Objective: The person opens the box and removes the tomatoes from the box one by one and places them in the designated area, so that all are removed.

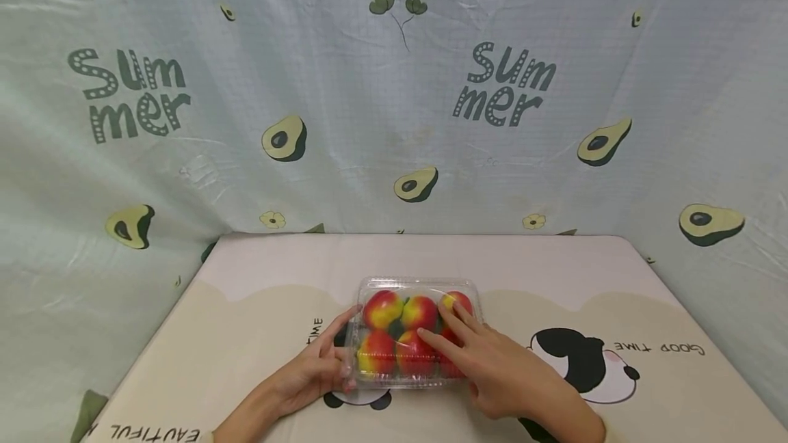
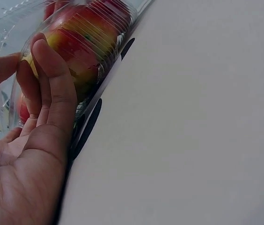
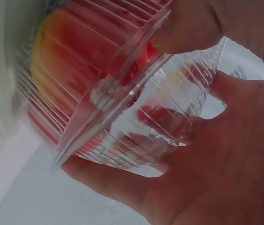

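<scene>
A clear plastic clamshell box (image 1: pixel 418 383) lies on the table with several round red-and-yellow fruits (image 1: pixel 383 310) inside, seen through its closed-looking lid. Whether they are apples or peaches I cannot tell. My left hand (image 1: pixel 317 368) holds the box's left side; in the left wrist view its bent fingers (image 2: pixel 55 89) lie against the clear rim and wall. Across the right part of the lid spreads my right hand (image 1: pixel 492 361), fingers extended over the top. In the right wrist view its thumb (image 3: pixel 193 26) lies along the rim, near the closing tab (image 3: pixel 105 91).
The box stands on a table (image 1: pixel 265 320) covered with a cream cloth printed with pandas and lettering. Behind and at both sides hangs a pale curtain (image 1: pixel 345 87) with avocado prints, meeting the table's far edge.
</scene>
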The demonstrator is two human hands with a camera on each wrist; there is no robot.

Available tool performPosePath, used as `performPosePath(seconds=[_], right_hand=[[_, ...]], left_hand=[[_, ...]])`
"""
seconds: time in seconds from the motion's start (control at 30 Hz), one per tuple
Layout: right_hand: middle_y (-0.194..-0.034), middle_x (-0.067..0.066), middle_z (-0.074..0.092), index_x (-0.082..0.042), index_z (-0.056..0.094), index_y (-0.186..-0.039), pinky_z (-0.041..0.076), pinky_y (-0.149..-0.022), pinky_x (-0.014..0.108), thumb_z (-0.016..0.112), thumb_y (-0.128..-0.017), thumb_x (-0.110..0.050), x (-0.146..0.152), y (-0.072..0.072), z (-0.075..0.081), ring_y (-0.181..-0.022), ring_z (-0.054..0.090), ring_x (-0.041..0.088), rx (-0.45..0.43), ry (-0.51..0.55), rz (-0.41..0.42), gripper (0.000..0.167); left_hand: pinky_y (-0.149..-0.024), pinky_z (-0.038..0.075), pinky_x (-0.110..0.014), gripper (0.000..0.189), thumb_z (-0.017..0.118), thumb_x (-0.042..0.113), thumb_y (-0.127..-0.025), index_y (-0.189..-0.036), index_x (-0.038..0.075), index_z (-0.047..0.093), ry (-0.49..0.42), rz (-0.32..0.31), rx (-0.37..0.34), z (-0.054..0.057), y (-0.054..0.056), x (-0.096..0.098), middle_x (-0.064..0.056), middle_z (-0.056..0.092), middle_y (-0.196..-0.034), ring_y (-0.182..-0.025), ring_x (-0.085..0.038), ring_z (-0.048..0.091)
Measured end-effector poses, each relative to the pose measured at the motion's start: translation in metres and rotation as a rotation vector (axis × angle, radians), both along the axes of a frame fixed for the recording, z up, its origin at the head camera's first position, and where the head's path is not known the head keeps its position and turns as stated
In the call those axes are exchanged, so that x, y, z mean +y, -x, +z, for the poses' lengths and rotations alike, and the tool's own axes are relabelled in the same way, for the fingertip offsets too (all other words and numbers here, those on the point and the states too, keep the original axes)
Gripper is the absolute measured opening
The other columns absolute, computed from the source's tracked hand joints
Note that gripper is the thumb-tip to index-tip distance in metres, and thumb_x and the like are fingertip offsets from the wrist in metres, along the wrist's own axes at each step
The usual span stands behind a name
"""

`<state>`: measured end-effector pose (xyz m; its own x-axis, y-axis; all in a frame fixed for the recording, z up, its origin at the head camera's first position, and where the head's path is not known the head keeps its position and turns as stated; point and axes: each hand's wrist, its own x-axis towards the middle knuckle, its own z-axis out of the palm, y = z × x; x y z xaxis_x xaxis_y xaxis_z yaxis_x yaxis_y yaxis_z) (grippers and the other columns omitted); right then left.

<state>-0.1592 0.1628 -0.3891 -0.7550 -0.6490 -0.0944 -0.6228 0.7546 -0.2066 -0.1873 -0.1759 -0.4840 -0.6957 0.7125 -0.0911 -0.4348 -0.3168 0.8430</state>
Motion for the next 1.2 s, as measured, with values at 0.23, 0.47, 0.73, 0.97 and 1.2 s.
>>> performPosePath(seconds=[0.23,0.47,0.73,0.97,1.2], right_hand=[[-0.174,0.010,0.017,-0.041,0.026,-0.163,0.052,-0.108,0.054,0.084,-0.079,-0.007,-0.0015,-0.0020,-0.0001,-0.158,0.024,0.040,-0.018,0.001,-0.008,0.107],[-0.173,0.012,0.019,-0.041,0.027,-0.163,0.047,-0.112,0.058,0.079,-0.078,-0.005,-0.0027,-0.0037,-0.0004,-0.158,0.023,0.040,-0.005,-0.011,-0.015,0.106],[-0.173,0.012,0.021,-0.041,0.030,-0.162,0.055,-0.106,0.052,0.081,-0.077,-0.010,-0.0008,-0.0020,0.0006,-0.157,0.028,0.040,0.003,-0.015,-0.004,0.104],[-0.172,0.013,0.022,-0.041,0.031,-0.162,0.057,-0.103,0.052,0.081,-0.076,-0.011,-0.0004,-0.0009,-0.0007,-0.156,0.030,0.042,0.027,-0.028,0.009,0.103],[-0.170,0.014,0.030,-0.038,0.033,-0.161,0.062,-0.092,0.050,0.078,-0.074,-0.017,0.0011,0.0034,-0.0018,-0.152,0.039,0.041,0.075,-0.028,0.026,0.101]], left_hand=[[-0.082,0.059,-0.027,0.097,0.048,-0.008,-0.095,-0.165,0.034,-0.004,0.005,0.004,0.002,0.0003,0.0000,-0.0002,0.001,0.070,-0.095,-0.079,-0.017,0.067],[-0.080,0.059,-0.027,0.099,0.051,-0.007,-0.095,-0.165,0.032,-0.007,0.008,0.005,0.004,0.0001,0.0005,0.0009,0.003,0.068,-0.089,-0.078,-0.016,0.067],[-0.076,0.060,-0.024,0.103,0.060,-0.005,-0.095,-0.166,0.029,-0.007,0.005,0.018,0.026,-0.0020,0.0000,0.0018,0.001,0.072,-0.095,-0.078,-0.013,0.067],[-0.083,0.063,-0.029,0.102,0.059,-0.005,-0.097,-0.166,0.026,-0.009,0.003,0.020,0.050,-0.0043,-0.0007,0.0029,0.000,0.074,-0.099,-0.083,-0.013,0.074],[-0.080,0.064,-0.029,0.104,0.063,-0.006,-0.093,-0.166,0.021,-0.006,0.034,0.054,0.090,-0.0011,-0.0019,0.0038,0.000,0.069,-0.093,-0.079,-0.011,0.073]])
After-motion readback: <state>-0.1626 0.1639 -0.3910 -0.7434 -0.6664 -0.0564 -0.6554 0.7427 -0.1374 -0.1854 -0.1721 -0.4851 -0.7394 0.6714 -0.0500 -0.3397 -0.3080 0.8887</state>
